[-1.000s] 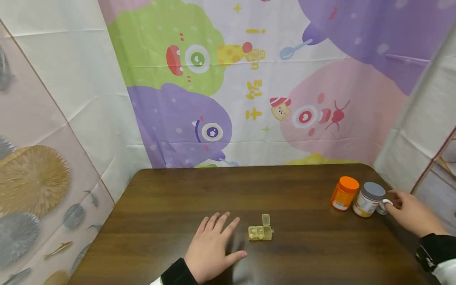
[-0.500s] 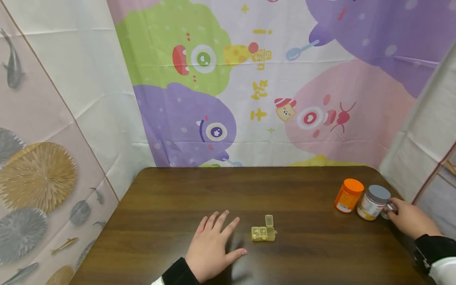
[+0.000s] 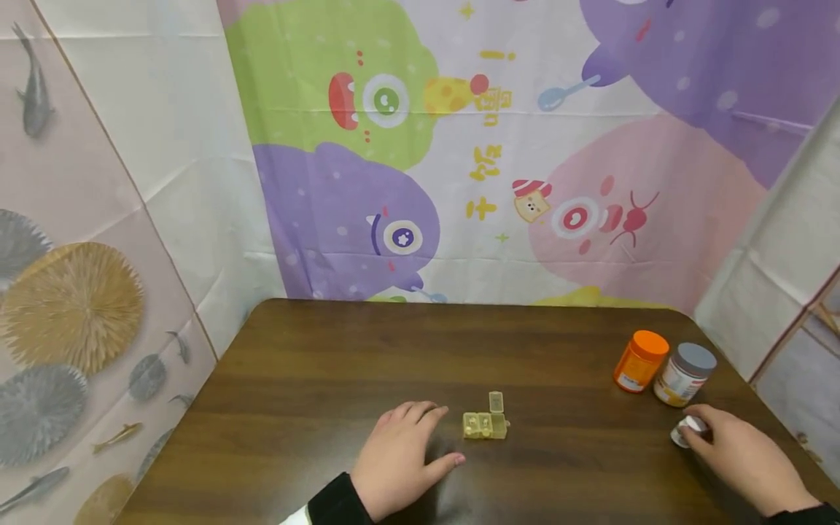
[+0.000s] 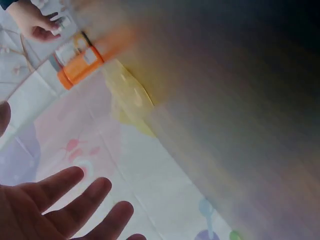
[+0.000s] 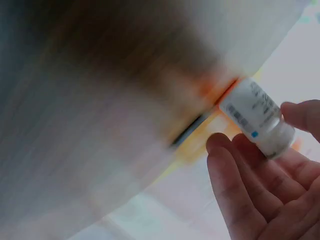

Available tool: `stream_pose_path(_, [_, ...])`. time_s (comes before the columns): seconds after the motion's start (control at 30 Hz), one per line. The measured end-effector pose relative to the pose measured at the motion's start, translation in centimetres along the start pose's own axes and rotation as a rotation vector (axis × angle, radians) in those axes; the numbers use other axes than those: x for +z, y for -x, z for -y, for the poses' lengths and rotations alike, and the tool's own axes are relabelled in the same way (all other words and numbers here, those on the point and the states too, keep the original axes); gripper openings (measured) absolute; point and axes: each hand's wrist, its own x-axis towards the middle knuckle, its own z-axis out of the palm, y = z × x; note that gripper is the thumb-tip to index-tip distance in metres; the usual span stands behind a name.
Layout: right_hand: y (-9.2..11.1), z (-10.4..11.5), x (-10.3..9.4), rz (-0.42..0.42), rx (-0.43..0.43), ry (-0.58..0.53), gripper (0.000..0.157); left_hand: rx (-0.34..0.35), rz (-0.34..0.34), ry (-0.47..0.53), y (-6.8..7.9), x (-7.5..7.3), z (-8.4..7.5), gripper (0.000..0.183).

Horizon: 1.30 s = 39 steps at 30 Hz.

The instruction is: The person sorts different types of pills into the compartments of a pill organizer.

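Note:
My right hand [image 3: 748, 456] grips a small white pill bottle [image 3: 686, 432] at the right side of the table. In the right wrist view, thumb and fingers pinch that bottle [image 5: 255, 117] near its cap end, and its printed label faces the camera. My left hand [image 3: 405, 461] is held with fingers extended just left of a small clear yellow pill organizer [image 3: 484, 426]. One lid of the organizer stands up at its right end; pale pills show in the other compartments. In the left wrist view the fingers [image 4: 75, 210] are spread and hold nothing.
An orange jar [image 3: 640, 362] and a white jar with a grey lid [image 3: 685, 375] stand side by side at the back right of the brown table [image 3: 367, 350]. Behind the table hangs a cartoon-printed cloth [image 3: 485, 160].
My right hand has drawn the small pill bottle away from beside the grey-lidded jar, towards the front. My left hand has shifted slightly right, nearer the pill organizer.

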Motion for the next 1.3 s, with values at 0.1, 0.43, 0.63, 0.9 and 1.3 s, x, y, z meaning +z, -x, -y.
stream_pose_path(0.1, [0.9,4.0,0.5,-0.075,-0.125,-0.016,0.018,0.029,0.008,0.02,-0.2,0.2,-0.8,0.075])
stream_pose_path(0.43, [1.0,18.3,2.9,0.031,-0.334,-0.142,0.013,0.148,0.017,0.072,-1.7,1.7,-3.8,0.051])
stream_pose_path(0.63, [0.5,22.7,3.6,0.108,-0.399,-0.266,0.011,0.134,0.034,0.163,-2.9,2.5,-4.5,0.04])
stream_pose_path(0.9, [0.4,24.5,3.9,0.112,-0.382,-0.309,0.022,0.096,-0.03,0.114,-3.6,2.9,-4.3,0.019])
stream_pose_path(1.3, [0.8,24.3,4.0,-0.019,-0.521,-0.281,0.024,0.146,-0.057,0.132,-3.8,2.8,-4.4,0.014])
